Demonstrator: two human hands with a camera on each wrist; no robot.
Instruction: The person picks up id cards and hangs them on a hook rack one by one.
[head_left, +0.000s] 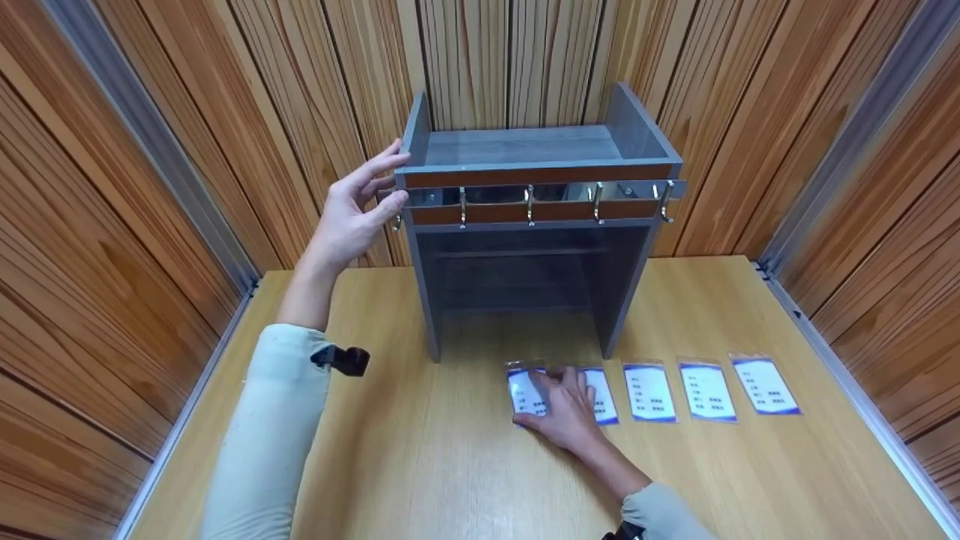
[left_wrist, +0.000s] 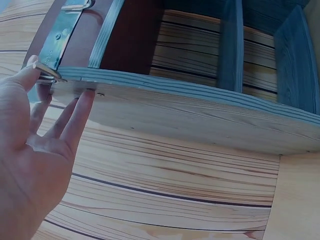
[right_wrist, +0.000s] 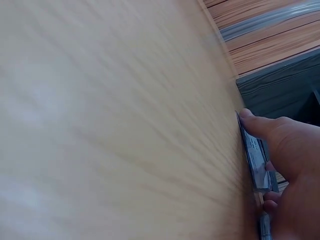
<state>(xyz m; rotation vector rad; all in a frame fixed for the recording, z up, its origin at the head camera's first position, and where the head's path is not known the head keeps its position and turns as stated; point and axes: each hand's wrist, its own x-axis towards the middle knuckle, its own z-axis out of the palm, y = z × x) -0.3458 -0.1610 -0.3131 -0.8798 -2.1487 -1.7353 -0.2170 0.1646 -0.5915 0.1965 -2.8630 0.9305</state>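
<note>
A grey shelf unit (head_left: 525,146) with a metal hook rail (head_left: 525,196) across its front stands at the back of the wooden table (head_left: 420,465). My left hand (head_left: 352,210) rests with straight fingers against the unit's left side, by the end of the rail (left_wrist: 60,35); the left wrist view shows my fingertips (left_wrist: 82,100) on the unit's side panel (left_wrist: 200,115). My right hand (head_left: 566,409) lies on the leftmost plastic badge card (head_left: 523,391) in front of the unit. In the right wrist view my thumb (right_wrist: 265,125) and fingers pinch that card (right_wrist: 255,160) at its edges.
More badge cards lie in a row to the right: one (head_left: 604,401) partly under my hand, then others (head_left: 649,391) (head_left: 706,390) (head_left: 765,384). Wood-panelled walls close in the table on three sides, with metal strips along the edges.
</note>
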